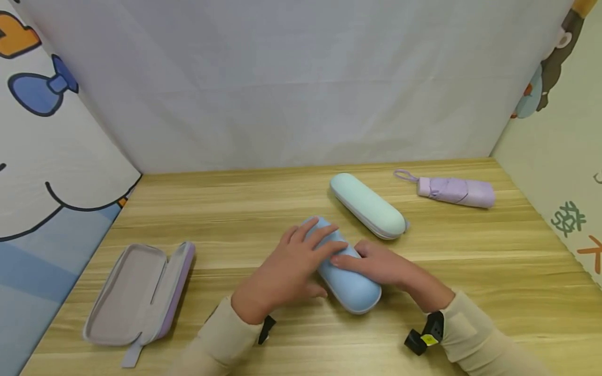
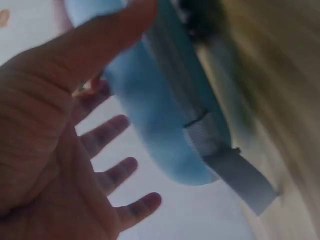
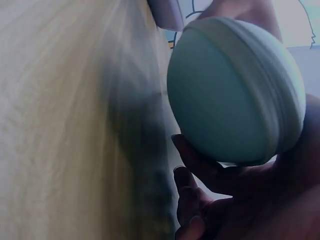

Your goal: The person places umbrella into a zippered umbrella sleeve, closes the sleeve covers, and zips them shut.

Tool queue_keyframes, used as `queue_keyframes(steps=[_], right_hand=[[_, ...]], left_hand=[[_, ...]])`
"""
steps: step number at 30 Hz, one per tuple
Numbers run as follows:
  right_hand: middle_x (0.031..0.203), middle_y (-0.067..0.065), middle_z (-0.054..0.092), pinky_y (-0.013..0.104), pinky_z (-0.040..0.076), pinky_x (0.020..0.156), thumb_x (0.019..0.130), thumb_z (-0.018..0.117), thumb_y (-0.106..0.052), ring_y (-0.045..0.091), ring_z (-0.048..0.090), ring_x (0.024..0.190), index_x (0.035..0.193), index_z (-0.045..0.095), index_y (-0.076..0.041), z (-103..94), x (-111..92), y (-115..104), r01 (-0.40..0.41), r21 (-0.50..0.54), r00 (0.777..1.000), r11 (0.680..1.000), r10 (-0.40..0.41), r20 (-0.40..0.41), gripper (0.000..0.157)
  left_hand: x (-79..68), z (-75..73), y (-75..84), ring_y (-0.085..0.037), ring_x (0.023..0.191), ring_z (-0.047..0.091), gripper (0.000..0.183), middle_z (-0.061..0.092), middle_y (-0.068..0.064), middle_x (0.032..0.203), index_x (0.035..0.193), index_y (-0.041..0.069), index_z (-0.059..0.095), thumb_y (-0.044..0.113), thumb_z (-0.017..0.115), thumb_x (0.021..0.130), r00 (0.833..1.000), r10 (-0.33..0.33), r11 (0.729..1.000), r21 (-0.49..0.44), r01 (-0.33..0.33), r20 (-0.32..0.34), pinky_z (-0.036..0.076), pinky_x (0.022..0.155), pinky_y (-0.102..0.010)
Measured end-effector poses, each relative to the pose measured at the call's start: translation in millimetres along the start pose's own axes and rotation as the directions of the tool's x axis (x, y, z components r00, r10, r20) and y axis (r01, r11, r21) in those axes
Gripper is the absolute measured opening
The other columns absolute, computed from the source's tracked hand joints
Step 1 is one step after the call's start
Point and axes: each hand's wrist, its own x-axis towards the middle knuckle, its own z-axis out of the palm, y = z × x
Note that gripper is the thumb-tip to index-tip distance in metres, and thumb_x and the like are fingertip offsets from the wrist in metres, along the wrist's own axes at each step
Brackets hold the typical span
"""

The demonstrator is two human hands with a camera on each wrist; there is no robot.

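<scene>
A light blue zip-up glasses case (image 1: 355, 287) is between both hands near the middle of the table. My right hand (image 1: 383, 261) grips it from the right, thumb over the top; the right wrist view shows the fingers (image 3: 215, 175) curled beneath its end. My left hand (image 1: 293, 261) lies over its far left part with spread fingers. In the left wrist view those fingers stand extended, and the thumb (image 2: 100, 45) is across the case by the grey zip (image 2: 172, 70). A grey pull tab (image 2: 240, 180) sticks out at that end. The case's underside is hidden in the head view.
At the left, a purple glasses case (image 1: 124, 297) lies open, grey lining showing. A mint green glasses case (image 1: 367, 203) lies closed behind the hands. A folded purple umbrella (image 1: 456, 191) with a wrist loop lies at the back right. Fabric walls (image 1: 301, 83) border the table.
</scene>
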Motion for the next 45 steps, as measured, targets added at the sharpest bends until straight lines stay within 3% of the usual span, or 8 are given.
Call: queue_keyframes(steps=[12,15,18,23,26,32,38,45], right_hand=[[0.075,0.000,0.065,0.033,0.049,0.062,0.101,0.062,-0.050,0.015,0.060,0.067,0.084,0.071,-0.011,1.0,3,2,0.119,-0.098,0.992,0.988,-0.122,-0.022,0.043],[0.075,-0.002,0.065,0.031,0.046,0.063,0.102,0.062,-0.044,0.013,0.057,0.067,0.086,0.073,-0.010,-3.2,2,0,0.166,-0.114,0.985,0.979,-0.169,-0.015,0.039],[0.091,0.002,0.068,0.033,0.049,0.070,0.100,0.067,-0.041,0.015,0.060,0.077,0.106,0.072,-0.003,-6.9,-1,-2,0.156,-0.105,0.988,0.982,-0.156,0.001,0.039],[0.115,0.012,0.063,0.041,0.052,0.084,0.090,0.079,-0.040,0.022,0.064,0.096,0.144,0.046,0.001,-7.0,-9,-7,0.058,-0.102,0.998,0.993,-0.057,0.017,0.075],[0.109,0.009,0.064,0.039,0.052,0.079,0.091,0.080,-0.037,0.020,0.064,0.091,0.145,0.043,-0.001,-2.5,-9,-9,0.041,-0.131,0.999,0.991,-0.044,-0.020,0.075],[0.097,0.002,0.067,0.035,0.050,0.074,0.098,0.073,-0.034,0.015,0.060,0.083,0.129,0.056,-0.004,10.1,-4,-4,0.056,-0.219,0.974,0.974,-0.102,-0.202,0.047],[0.088,-0.002,0.066,0.034,0.049,0.068,0.097,0.073,-0.037,0.013,0.058,0.074,0.120,0.060,-0.006,22.2,3,1,0.072,-0.240,0.942,0.968,-0.145,-0.302,0.040],[0.092,-0.001,0.068,0.037,0.051,0.072,0.099,0.069,-0.043,0.013,0.060,0.079,0.114,0.059,-0.011,20.7,4,2,0.019,-0.236,0.954,0.972,-0.088,-0.287,0.037]], left_hand=[[2.8,17.3,-8.9,-0.032,0.136,0.046,0.068,0.057,0.002,0.142,0.139,0.027,0.060,0.028,0.092,0.079,0.989,0.085,0.969,0.241,-0.054,-0.121,0.037,0.109,-0.059],[2.4,18.0,-15.3,-0.033,0.135,0.046,0.066,0.056,0.002,0.144,0.141,0.027,0.059,0.025,0.089,0.082,0.992,0.042,0.965,0.263,-0.009,-0.119,0.038,0.109,-0.059],[1.1,19.0,-24.5,-0.035,0.136,0.046,0.067,0.054,0.000,0.147,0.143,0.026,0.057,0.021,0.087,0.084,0.993,-0.011,0.968,0.249,0.041,-0.121,0.038,0.108,-0.059],[-3.6,17.3,-39.3,-0.041,0.138,0.045,0.070,0.052,-0.006,0.150,0.146,0.022,0.056,0.011,0.087,0.084,0.981,-0.105,0.976,0.172,0.133,-0.161,0.039,0.106,-0.063],[-6.0,15.7,-44.8,-0.043,0.141,0.042,0.071,0.048,-0.008,0.155,0.150,0.022,0.054,0.009,0.084,0.087,0.970,-0.182,0.968,0.142,0.206,-0.162,0.038,0.107,-0.064],[-6.2,12.4,-49.1,-0.048,0.143,0.038,0.067,0.042,-0.017,0.159,0.154,0.018,0.050,0.015,0.078,0.093,0.951,-0.274,0.944,0.149,0.294,-0.140,0.036,0.109,-0.065],[-14.3,-8.2,-48.2,-0.051,0.144,0.033,0.067,0.037,-0.026,0.159,0.154,0.010,0.047,0.026,0.077,0.096,0.919,-0.385,0.909,0.139,0.394,-0.086,0.032,0.112,-0.064],[-37.9,-55.0,-49.7,-0.055,0.146,0.025,0.063,0.031,-0.031,0.159,0.154,0.005,0.045,0.031,0.068,0.102,0.848,-0.529,0.846,0.082,0.526,0.019,0.028,0.111,-0.070]])
